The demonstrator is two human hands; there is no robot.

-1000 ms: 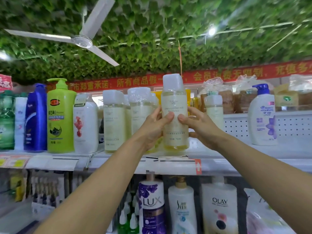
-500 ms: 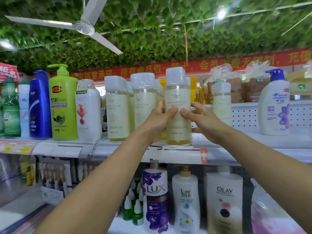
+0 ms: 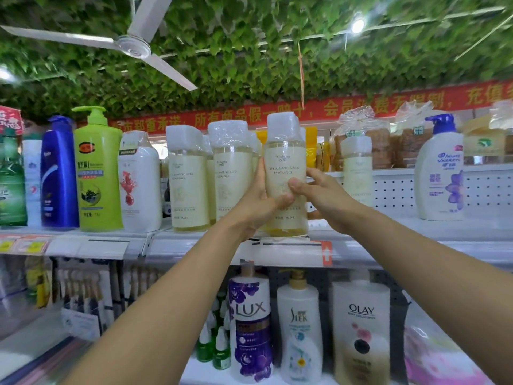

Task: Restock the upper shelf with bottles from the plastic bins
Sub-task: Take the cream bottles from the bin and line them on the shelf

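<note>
A pale yellow bottle [image 3: 286, 162] with a frosted white cap stands upright at the front edge of the upper shelf [image 3: 416, 232]. My left hand [image 3: 258, 204] grips its left side with the thumb across the label. My right hand [image 3: 319, 195] holds its right side, fingers wrapped behind and thumb on the front. Two matching bottles [image 3: 188, 176] stand in a row just left of it, and another one [image 3: 356, 168] stands further back to the right. The plastic bins are out of view.
A green pump bottle [image 3: 98, 173], a blue bottle [image 3: 58, 173] and a white bottle [image 3: 140, 182] fill the shelf's left. A white pump bottle [image 3: 441, 173] stands at the right. Lux [image 3: 251, 326], Slek and Olay [image 3: 361, 329] bottles sit on the lower shelf.
The view has tilted slightly, so the shelf sits higher in frame. Both hands stay on the bottle, which now rests on the shelf edge.
</note>
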